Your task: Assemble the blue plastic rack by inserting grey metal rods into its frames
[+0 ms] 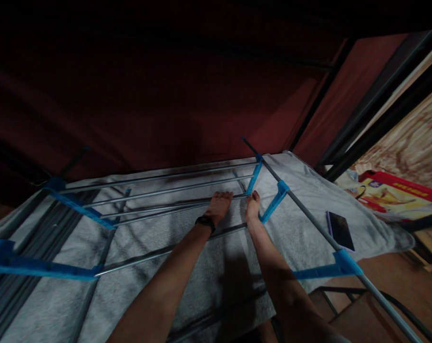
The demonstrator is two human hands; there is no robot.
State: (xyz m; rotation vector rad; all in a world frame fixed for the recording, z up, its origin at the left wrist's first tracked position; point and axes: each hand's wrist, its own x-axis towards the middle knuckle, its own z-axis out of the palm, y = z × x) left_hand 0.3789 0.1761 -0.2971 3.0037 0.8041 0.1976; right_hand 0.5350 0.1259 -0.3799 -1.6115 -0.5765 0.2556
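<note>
A rack frame of grey metal tubes and blue plastic brackets lies across a grey blanket. My left hand (pixel 220 206), with a dark band on the wrist, is closed over a thin metal tube (pixel 176 206) near its right end. Just right of it, my right hand (pixel 252 206) is closed at a blue bracket (pixel 253 177), where that tube meets it; the fingers are partly hidden. Another blue bracket (pixel 273 206) stands beside the right wrist. On the far left, the tubes meet a blue bracket (pixel 82 208), with a larger blue bracket (pixel 44 267) nearer to me.
The grey blanket (pixel 309 190) covers the surface under the frame. Several loose grey tubes (pixel 33 238) lie at the left. A phone (pixel 340 230) rests at the right, near a red and yellow package (pixel 398 195). A dark red panel (pixel 187 114) rises behind.
</note>
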